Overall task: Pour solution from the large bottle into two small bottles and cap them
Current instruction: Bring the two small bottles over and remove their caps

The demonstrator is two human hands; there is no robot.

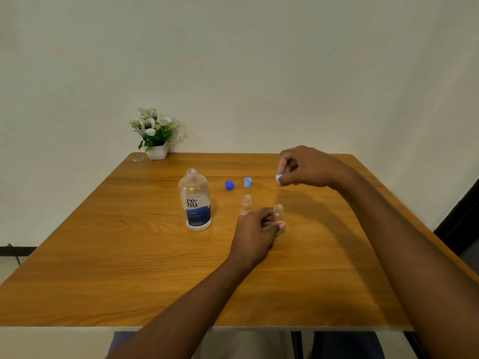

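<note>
The large clear bottle point(195, 203) with a blue "renu" label stands uncapped left of centre. Two small clear bottles stand open to its right: one point(246, 204) behind my left hand, the other point(279, 212) gripped at its base by my left hand point(255, 235). My right hand point(307, 167) hovers above the table at the back right and pinches a light blue cap point(279, 176). A dark blue cap point(229, 185) and another light blue cap point(247, 182) lie on the wooden table point(129, 255) behind the small bottles.
A white pot of white flowers point(155, 136) sits at the table's far left corner, with a small scrap point(138, 159) beside it. The pale wall rises right behind the table. The table's front edge runs near my body.
</note>
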